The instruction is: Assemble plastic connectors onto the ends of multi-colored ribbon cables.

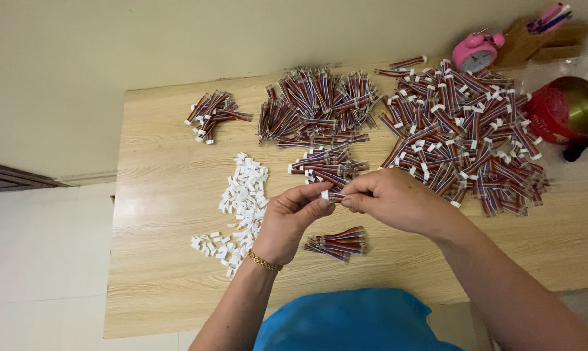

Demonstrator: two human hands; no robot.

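Now | left hand point(292, 218) fingers pinch white connector point(324, 194) | right hand point(391, 198) fingers clamp wire bundle point(336, 196)

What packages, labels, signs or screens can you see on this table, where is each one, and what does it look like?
Red tin: far right edge, round, red body, gold top, pale label band.
Pink alarm clock: far right corner, round, pale dial.
No screens or signs.

left hand point(292, 218): thin gold chain bracelet point(264, 261) at the wrist | right hand point(391, 198): no ring or band showing | both forearms bare, no sleeves | torso: bright blue garment point(352, 322), smooth cloth
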